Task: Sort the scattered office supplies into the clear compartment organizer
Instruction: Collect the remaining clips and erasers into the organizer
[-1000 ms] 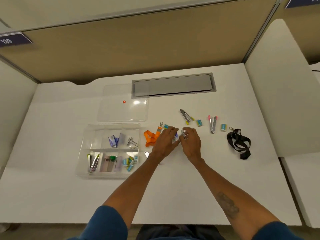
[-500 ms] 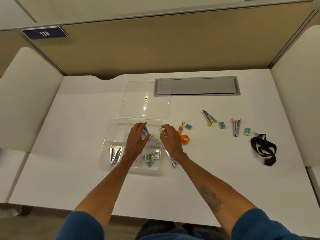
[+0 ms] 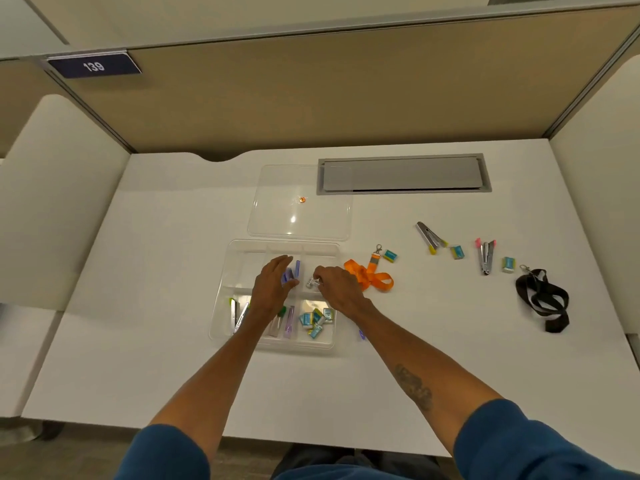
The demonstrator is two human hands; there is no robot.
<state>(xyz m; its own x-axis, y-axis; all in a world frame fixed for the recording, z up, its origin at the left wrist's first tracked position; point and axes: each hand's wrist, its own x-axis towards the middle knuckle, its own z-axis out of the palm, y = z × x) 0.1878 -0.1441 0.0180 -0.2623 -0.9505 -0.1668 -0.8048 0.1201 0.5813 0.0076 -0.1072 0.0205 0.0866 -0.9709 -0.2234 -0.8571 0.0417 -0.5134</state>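
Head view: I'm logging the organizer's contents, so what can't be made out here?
In the head view:
Blue pieces: partly covered by the left hand.
Small silver item at the right hand: too small to identify; grip unclear.
Purple item beside the organizer: mostly hidden by the right forearm.

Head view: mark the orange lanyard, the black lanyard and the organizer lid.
orange lanyard (image 3: 367, 276), head view, on the crossed strap at its middle.
black lanyard (image 3: 526, 287), head view, on the left part of the bunched strap.
organizer lid (image 3: 298, 218), head view, on the clear panel below its orange dot.
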